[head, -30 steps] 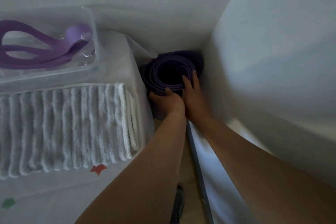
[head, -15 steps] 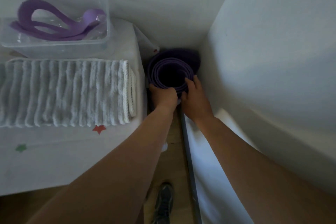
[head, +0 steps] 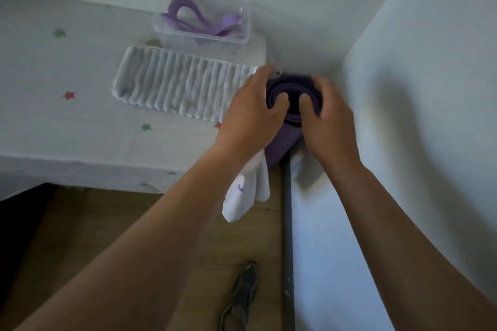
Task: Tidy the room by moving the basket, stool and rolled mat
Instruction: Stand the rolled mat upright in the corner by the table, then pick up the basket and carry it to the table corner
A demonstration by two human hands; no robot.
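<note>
Rolled mat [head: 289, 126], purple, stood on end in the corner between the star-printed white cover [head: 67, 121] and the white panel [head: 403, 115] on our right. We grip its top rim with both hands: left hand [head: 252, 115] and right hand [head: 326, 121] each have a thumb hooked into the hollow core and fingers over the outer wall. Beside the left hand, on the cover, lies one folded ribbed white towel [head: 185, 86], and behind it a clear plastic box [head: 243, 35] holds a purple band [head: 204, 23]; below our arms are wooden floor [head: 107, 217] and one dark shoe [head: 242, 293].
</note>
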